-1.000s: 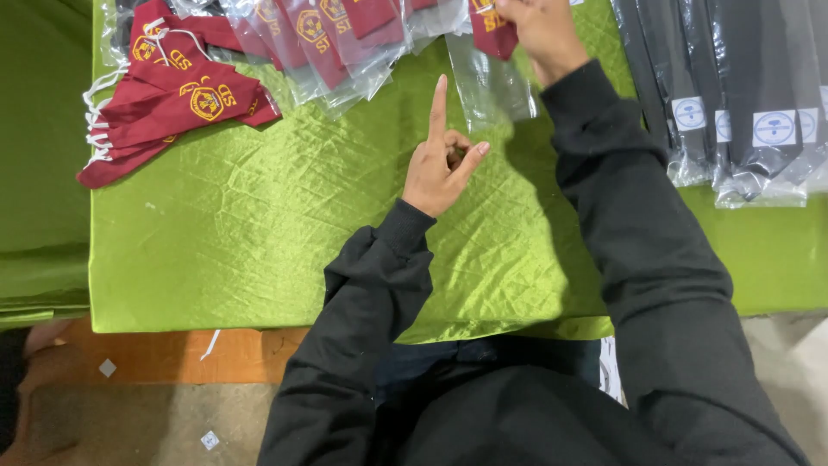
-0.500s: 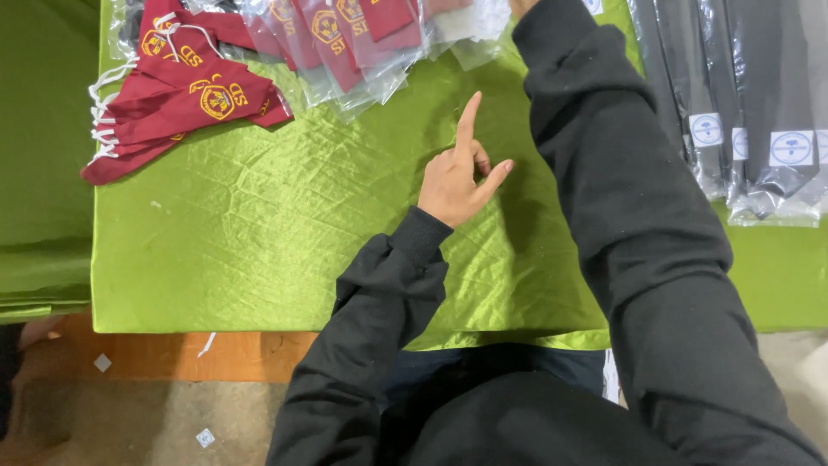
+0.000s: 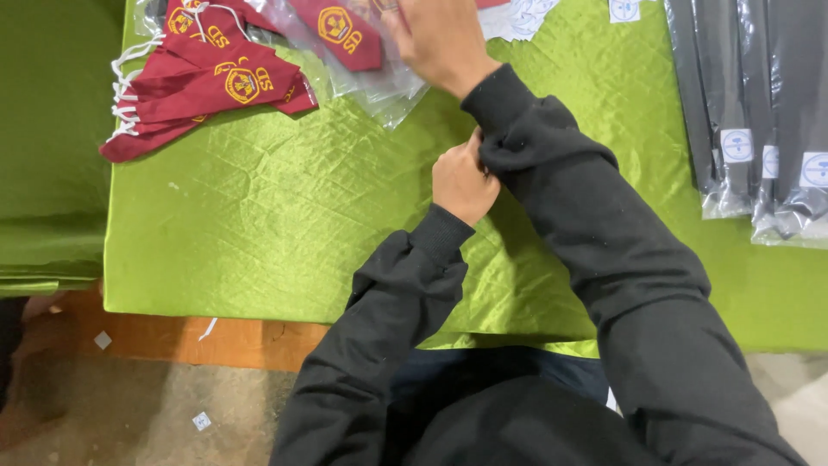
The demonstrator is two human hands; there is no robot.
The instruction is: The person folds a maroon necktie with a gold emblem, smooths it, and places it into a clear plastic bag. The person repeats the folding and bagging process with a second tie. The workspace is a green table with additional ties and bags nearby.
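The left hand (image 3: 463, 179) pinches the right sleeve cuff (image 3: 504, 129), tugging it back. The right hand (image 3: 435, 39) rests on the clear-bagged maroon ties (image 3: 341, 30) at the worktop's (image 3: 259, 224) far edge, apparently grasping one; its fingers are hidden.

A garment packing workshop: bagged maroon ties (image 3: 336, 30) on a green-clothed table (image 3: 285, 233).

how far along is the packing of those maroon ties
Some look done: maroon ties in clear bags lie at the top of the green cloth, with dark bagged items stacked at the right. In hand: the right hand rests on the clear bags, while the left hand tugs the right sleeve cuff. Left: a pile of unbagged maroon ties with white loops.
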